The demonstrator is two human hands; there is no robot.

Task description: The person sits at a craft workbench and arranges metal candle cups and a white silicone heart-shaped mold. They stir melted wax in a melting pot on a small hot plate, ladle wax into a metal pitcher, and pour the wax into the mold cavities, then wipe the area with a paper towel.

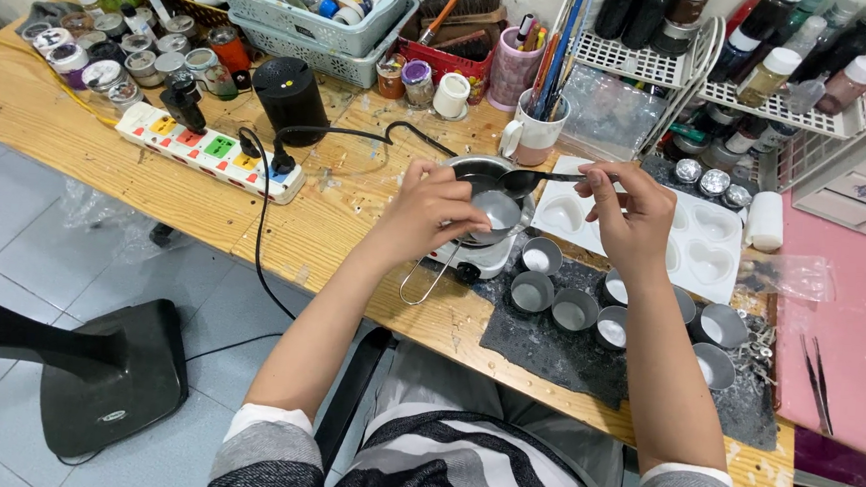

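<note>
My left hand holds a small round metal tin tilted over the white mini hot plate. My right hand grips the handle of a dark metal spoon, whose bowl hangs over the small metal pot on the hot plate, just above the tin. Several more round metal tins, some with white wax inside, stand on a dark mat right of the hot plate. A white heart-shaped mould tray lies behind my right hand.
A white power strip with coloured switches and a black cylinder sit at left. Jars, baskets, a mug of brushes and wire racks of bottles crowd the back. A pink mat with tweezers lies at right. A black fan base stands on the floor.
</note>
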